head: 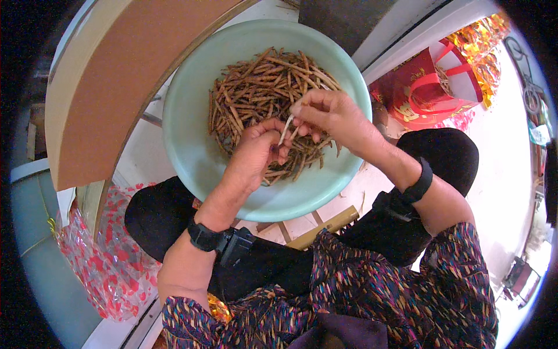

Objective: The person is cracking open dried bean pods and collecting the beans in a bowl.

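Observation:
Brown dried bean pods (257, 87) lie heaped in a pale green plastic basin (189, 52) in front of me. Over the near side of the heap, a whitish, slender pod piece (285, 129) spans the space between my two hands. My right hand (329, 114) pinches its upper end between thumb and fingers. At the lower end, my left hand (263, 146) has its fingers curled around it, and the fingertips are partly hidden. A second thin, pale pod (294, 132) shows just beneath the right fingers. Any beans inside the pods are too small to tell.
Left of the basin stands a curved brown board (117, 87). A red gift bag (436, 96) with pods inside stands at the right. Clear wrap with red hearts (117, 270) lies lower left. Below the basin is a bamboo piece (327, 227), possibly a stool part.

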Demonstrator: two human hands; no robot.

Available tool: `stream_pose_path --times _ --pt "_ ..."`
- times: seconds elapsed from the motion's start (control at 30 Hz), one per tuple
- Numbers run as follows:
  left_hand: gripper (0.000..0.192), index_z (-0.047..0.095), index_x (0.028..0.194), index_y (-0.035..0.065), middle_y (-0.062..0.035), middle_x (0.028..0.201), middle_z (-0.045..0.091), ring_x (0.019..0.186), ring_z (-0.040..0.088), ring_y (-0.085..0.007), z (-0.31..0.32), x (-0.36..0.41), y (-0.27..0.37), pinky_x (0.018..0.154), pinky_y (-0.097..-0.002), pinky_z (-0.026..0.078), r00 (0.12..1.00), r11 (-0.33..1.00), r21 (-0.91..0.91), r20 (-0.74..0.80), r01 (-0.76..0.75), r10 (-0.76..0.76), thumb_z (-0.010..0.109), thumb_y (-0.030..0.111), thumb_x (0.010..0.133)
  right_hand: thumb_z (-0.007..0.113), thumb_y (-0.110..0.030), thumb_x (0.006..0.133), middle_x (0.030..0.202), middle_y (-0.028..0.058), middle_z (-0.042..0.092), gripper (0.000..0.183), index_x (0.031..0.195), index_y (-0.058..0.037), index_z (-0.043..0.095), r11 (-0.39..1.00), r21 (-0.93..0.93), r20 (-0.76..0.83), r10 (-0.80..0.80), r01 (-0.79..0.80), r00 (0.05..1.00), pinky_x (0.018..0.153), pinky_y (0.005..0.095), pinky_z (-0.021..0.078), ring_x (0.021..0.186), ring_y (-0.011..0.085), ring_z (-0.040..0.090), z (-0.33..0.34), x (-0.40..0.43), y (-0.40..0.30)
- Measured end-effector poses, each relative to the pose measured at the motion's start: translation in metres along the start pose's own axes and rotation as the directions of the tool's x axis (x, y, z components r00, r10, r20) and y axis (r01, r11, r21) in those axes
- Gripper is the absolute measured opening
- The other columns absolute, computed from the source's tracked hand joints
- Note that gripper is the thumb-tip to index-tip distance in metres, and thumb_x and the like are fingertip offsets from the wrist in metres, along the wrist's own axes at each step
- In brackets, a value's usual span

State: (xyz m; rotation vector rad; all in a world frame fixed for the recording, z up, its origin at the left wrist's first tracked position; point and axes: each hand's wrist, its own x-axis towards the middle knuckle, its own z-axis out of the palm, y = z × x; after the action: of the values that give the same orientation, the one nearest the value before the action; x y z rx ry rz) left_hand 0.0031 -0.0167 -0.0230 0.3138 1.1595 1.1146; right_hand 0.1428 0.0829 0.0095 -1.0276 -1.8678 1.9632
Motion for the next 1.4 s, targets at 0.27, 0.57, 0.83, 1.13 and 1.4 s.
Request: stream_pose_path --times 0.27,0.57,0.83,1.13,1.4 --pt "0.014 0.053 0.082 0.0070 0.0003 0.068 0.051 0.053 0.046 -0.0072 0.011 -0.008 0.010 0.046 -0.0186 0.036 0.996 0.996 -0.048 0.059 0.074 -0.071 0.044 0.017 0.084 0.054 -0.020 0.082 0.064 0.0037 0.059 0.020 0.079 -0.0010 0.059 0.993 -0.053 -0.029 -0.111 0.110 0.993 0.046 0.0205 0.0434 0.056 0.0074 0.054 0.003 0.000 0.008" --pt "0.008 0.055 0.083 0.0045 -0.0022 0.070 0.054 0.060 0.054 -0.0123 -0.007 -0.007 0.019 0.054 -0.0246 0.046 0.989 0.868 0.494 0.145 -0.038 -0.040 0.052 0.009 0.078 0.054 -0.020 0.084 0.065 0.0021 0.059 0.021 0.078 -0.0008 0.059 0.993 0.071 -0.046 -0.095 0.098 0.994 0.049 0.0177 0.0421 0.056 0.0062 0.053 -0.004 -0.006 -0.002" --pt "0.020 0.053 0.092 0.0067 -0.0139 0.093 0.056 0.081 0.056 -0.0308 -0.015 -0.013 -0.007 0.068 -0.0401 0.047 0.949 -0.289 0.932 0.274 -0.221 0.159 0.051 0.004 0.072 0.054 -0.020 0.081 0.064 -0.0005 0.053 0.019 0.081 -0.0014 0.057 0.917 -0.388 -0.226 -0.194 0.094 0.955 0.052 0.0203 0.0405 0.060 0.0048 0.050 -0.066 -0.010 -0.027" --pt "0.018 0.056 0.085 0.0056 -0.0138 0.082 0.056 0.075 0.059 -0.0286 -0.010 -0.002 -0.019 0.064 -0.0385 0.047 0.967 -0.465 0.867 0.242 -0.179 0.079 0.049 0.002 0.070 0.053 -0.019 0.073 0.076 0.0212 0.059 0.021 0.078 0.0002 0.058 0.269 -0.957 -0.159 -0.173 -0.109 0.972 0.068 0.0444 0.0467 0.076 0.0369 0.058 -0.101 -0.026 0.000" --pt "0.010 0.056 0.082 0.0070 -0.0075 0.074 0.058 0.057 0.055 -0.0241 -0.015 -0.002 -0.013 0.054 -0.0347 0.046 0.886 -0.101 0.919 0.394 -0.381 0.245 0.055 0.011 0.073 0.053 -0.023 0.078 0.061 0.0166 0.055 0.025 0.077 0.0004 0.059 0.804 -0.578 -0.187 -0.297 0.139 0.936 0.056 0.0375 0.0455 0.056 0.0233 0.057 -0.061 -0.013 -0.022"
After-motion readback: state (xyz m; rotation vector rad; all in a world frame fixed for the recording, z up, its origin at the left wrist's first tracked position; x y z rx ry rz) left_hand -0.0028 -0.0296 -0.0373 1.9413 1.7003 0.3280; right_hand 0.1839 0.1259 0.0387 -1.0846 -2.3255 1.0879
